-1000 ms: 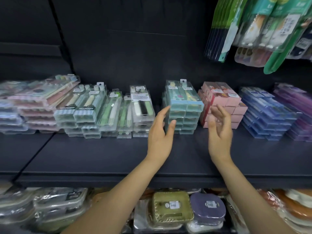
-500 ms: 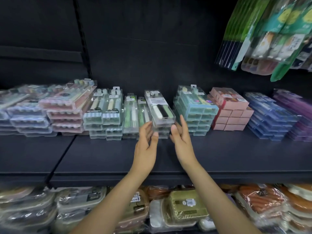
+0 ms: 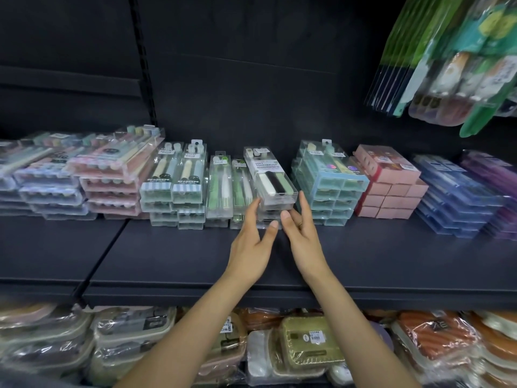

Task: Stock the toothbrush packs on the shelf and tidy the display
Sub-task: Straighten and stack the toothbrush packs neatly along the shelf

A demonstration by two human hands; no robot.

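Two hands reached to one stack of clear toothbrush packs [image 3: 275, 189] in the middle of the dark shelf [image 3: 391, 256]. The left hand [image 3: 253, 247] touched its left front corner, fingers straight and a little apart. The right hand [image 3: 303, 239] touched its right side, fingers straight too. A blue-green stack [image 3: 328, 186] stood just right, and pink boxes [image 3: 391, 183] beyond.

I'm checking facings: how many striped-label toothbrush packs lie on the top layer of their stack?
2. The left striped-label pack and the right striped-label pack lie side by side on top. More sit beneath, partly hidden.
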